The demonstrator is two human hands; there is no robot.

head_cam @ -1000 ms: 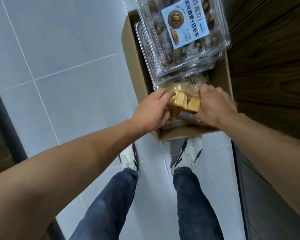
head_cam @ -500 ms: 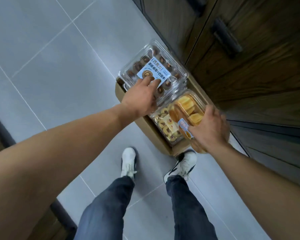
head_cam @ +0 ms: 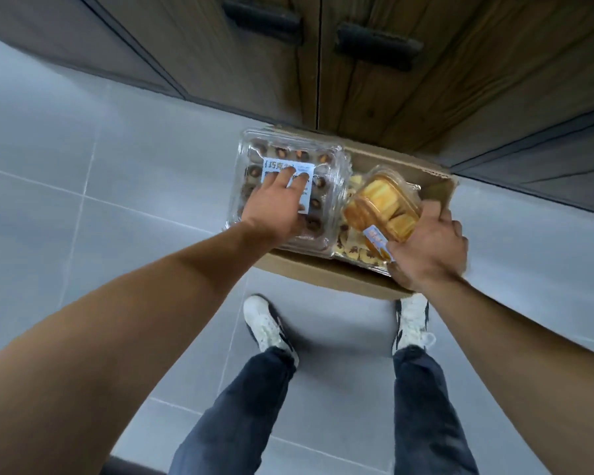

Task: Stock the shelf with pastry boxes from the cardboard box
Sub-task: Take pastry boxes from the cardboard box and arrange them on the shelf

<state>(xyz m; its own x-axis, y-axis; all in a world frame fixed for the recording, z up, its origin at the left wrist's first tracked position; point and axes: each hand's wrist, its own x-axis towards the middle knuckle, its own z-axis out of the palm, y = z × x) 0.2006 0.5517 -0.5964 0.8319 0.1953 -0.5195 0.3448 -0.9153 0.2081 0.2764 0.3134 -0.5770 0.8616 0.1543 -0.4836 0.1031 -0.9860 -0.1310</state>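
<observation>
A brown cardboard box [head_cam: 326, 274] sits on the floor against the cabinet. On its left half lies a clear pastry box of dark chocolate cookies [head_cam: 326, 173] with a blue-and-white label. My left hand [head_cam: 275, 207] rests flat on that lid, fingers spread over the label. My right hand [head_cam: 426, 255] grips a smaller clear tub of yellow pastries [head_cam: 381, 200], tilted and lifted above the cardboard box's right half. More clear boxes of small cookies [head_cam: 350, 250] lie underneath, mostly hidden.
Dark wooden cabinet doors [head_cam: 374, 84] with black handles stand right behind the cardboard box. Grey floor tiles [head_cam: 100, 166] stretch to the left. My two feet in white shoes [head_cam: 268, 327] stand just in front of the cardboard box.
My right hand has lifted the tub of yellow pastries out of the cardboard box. My left hand let go of it and moved onto the chocolate cookie box lid. The view swung toward the cabinet.
</observation>
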